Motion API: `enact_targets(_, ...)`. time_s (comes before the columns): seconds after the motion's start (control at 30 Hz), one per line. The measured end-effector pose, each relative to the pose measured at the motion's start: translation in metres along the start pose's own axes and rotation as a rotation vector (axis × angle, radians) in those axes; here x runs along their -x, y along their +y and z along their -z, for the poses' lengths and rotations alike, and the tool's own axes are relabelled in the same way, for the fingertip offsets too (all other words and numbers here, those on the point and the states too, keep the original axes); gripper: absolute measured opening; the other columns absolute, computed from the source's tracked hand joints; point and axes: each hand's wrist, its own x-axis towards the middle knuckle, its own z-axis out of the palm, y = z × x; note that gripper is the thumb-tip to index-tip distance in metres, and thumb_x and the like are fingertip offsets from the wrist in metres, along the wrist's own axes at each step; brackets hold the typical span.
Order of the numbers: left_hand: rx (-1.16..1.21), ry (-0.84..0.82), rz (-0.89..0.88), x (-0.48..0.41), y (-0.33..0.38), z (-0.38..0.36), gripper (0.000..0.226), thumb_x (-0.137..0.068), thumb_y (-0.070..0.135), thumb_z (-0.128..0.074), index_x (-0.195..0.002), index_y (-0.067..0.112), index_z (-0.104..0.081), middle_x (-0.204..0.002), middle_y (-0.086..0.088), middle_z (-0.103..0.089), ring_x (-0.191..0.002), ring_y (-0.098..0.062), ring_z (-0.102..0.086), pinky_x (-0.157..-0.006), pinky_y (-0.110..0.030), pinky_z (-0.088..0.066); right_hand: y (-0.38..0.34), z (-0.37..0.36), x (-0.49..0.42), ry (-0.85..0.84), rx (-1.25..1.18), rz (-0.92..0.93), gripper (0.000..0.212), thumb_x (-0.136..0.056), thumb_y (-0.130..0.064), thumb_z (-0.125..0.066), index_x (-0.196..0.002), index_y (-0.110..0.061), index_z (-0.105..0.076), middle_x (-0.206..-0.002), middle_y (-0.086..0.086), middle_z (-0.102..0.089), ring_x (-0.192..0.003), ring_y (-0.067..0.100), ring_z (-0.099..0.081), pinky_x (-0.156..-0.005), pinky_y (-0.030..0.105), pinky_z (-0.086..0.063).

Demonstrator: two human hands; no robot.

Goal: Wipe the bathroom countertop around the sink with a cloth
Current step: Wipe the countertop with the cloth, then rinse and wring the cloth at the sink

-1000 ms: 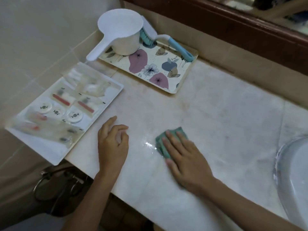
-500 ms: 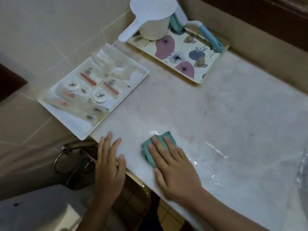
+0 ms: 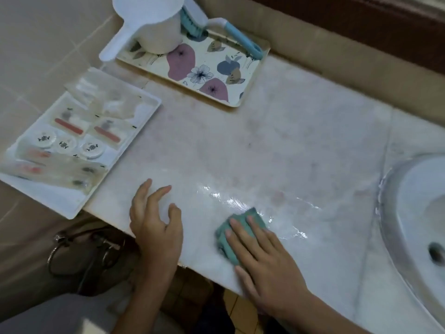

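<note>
Both hands lie on the countertop [image 3: 277, 141]: right hand [image 3: 266, 266] flat, fingers spread, pressing the cloth [image 3: 232, 233]; left hand [image 3: 155, 227] loosely curled, empty.

This was a bathroom, looked like a hotel or guesthouse one: pale marble countertop [image 3: 277, 141] with a white sink [image 3: 414, 213] set in it, tiled walls, a white tray [image 3: 60, 203] of wrapped toiletries, plus a water dipper [image 3: 154, 22] and scrub brush [image 3: 216, 27] on a floral tray [image 3: 250, 92]
</note>
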Motion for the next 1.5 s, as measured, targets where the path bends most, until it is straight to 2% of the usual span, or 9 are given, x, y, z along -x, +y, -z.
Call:
enact_targets(0.1, 0.036, -0.167, -0.141, -0.007, 0.020, -0.018, 0.032, -0.084, 0.018, -0.051, -0.112, 0.022, -0.065, -0.139, 0.006, -0.047, -0.129, -0.012, -0.041, -0.108, -0.034, -0.033, 0.085, 0.020, 0.037, -0.004, 0.047, -0.091, 0.060, -0.097, -0.039, -0.033, -0.153, -0.021, -0.021, -0.161, -0.001, -0.014, -0.148, 0.024, -0.013, -0.109, 0.042, -0.028)
enact_targets(0.33, -0.172, -0.354, -0.288, -0.005, 0.028, -0.050, 0.039, -0.085, 0.027, -0.048, -0.121, 0.024, -0.063, -0.149, 0.006, -0.041, -0.138, -0.014, -0.032, -0.103, -0.030, -0.023, 0.166, 0.037, -0.101, 0.251, -0.058, -0.866, 0.063, -0.097, -0.041, -0.026, -0.153, -0.014, -0.017, -0.161, 0.005, -0.010, -0.146, 0.033, -0.011, -0.113, 0.048, -0.025)
enact_targets(0.6, -0.380, -0.320, -0.230, 0.002, 0.039, -0.059, 0.035, -0.085, 0.013, -0.058, -0.120, 0.021, -0.060, -0.145, -0.003, -0.045, -0.130, -0.028, -0.037, -0.103, -0.048, -0.030, 0.029, -0.002, 0.015, 0.135, -0.098, -0.442, 0.064, -0.096, -0.043, -0.036, -0.154, -0.023, -0.016, -0.162, -0.004, -0.005, -0.149, 0.022, -0.003, -0.115, 0.038, -0.017)
enact_targets(0.77, -0.378, -0.359, -0.257, 0.014, 0.069, -0.078, 0.031, -0.082, 0.013, -0.063, -0.112, 0.021, -0.063, -0.140, -0.004, -0.042, -0.132, -0.028, -0.033, -0.105, -0.052, -0.028, 0.075, 0.000, 0.121, 0.111, -0.048, -0.595, 0.064, -0.095, -0.040, -0.040, -0.153, -0.022, -0.019, -0.162, -0.005, -0.009, -0.148, 0.019, -0.009, -0.111, 0.037, -0.026)
enact_targets(0.97, -0.236, -0.549, -0.428, 0.057, 0.098, -0.109, 0.040, -0.075, 0.025, -0.050, -0.112, 0.024, -0.064, -0.146, 0.002, -0.043, -0.136, -0.019, -0.030, -0.105, -0.045, -0.028, 0.124, 0.012, 0.063, 0.270, -0.104, -0.971, 0.063, -0.095, -0.038, -0.031, -0.153, -0.017, -0.018, -0.162, 0.003, -0.009, -0.148, 0.025, -0.007, -0.118, 0.039, -0.015)
enact_targets(1.1, -0.185, -0.608, -0.499, 0.085, 0.103, -0.115, 0.039, -0.076, 0.025, -0.049, -0.112, 0.022, -0.064, -0.143, 0.002, -0.047, -0.133, -0.018, -0.033, -0.099, -0.039, -0.028, 0.092, 0.006, 0.090, 0.243, -0.165, -0.787, 0.065, -0.094, -0.039, -0.035, -0.154, -0.022, -0.015, -0.162, -0.004, -0.001, -0.149, 0.018, 0.002, -0.119, 0.036, -0.014)
enact_targets(1.2, -0.131, -0.687, -0.604, 0.102, 0.106, -0.110, 0.041, -0.076, 0.032, -0.043, -0.110, 0.023, -0.064, -0.137, 0.005, -0.052, -0.128, -0.018, -0.040, -0.098, -0.033, -0.029, 0.076, -0.001, 0.156, 0.211, -0.228, -0.624, 0.064, -0.088, -0.035, -0.048, -0.149, -0.025, -0.031, -0.162, -0.001, -0.011, -0.146, 0.018, -0.020, -0.113, 0.031, -0.027)
enact_targets(1.3, -0.085, -0.768, -0.648, 0.119, 0.108, -0.106, 0.039, -0.077, 0.032, -0.043, -0.109, 0.024, -0.065, -0.133, 0.009, -0.053, -0.124, -0.014, -0.043, -0.100, -0.032, -0.033, 0.086, -0.003, 0.217, 0.218, -0.291, -0.650, 0.056, -0.085, -0.027, -0.052, -0.141, -0.028, -0.044, -0.158, 0.002, -0.024, -0.124, 0.022, -0.049, -0.098, 0.031, -0.045)
enact_targets(1.5, -0.038, -0.823, -0.761, 0.156, 0.138, -0.118, 0.039, -0.076, 0.027, -0.044, -0.107, 0.019, -0.067, -0.124, 0.014, -0.055, -0.115, -0.013, -0.050, -0.100, -0.018, -0.033, 0.106, 0.032, 0.272, 0.561, -0.792, -0.910, 0.042, -0.092, -0.007, -0.054, -0.126, -0.032, -0.057, -0.127, -0.035, -0.054, -0.116, -0.011, -0.051, -0.097, 0.011, -0.039)
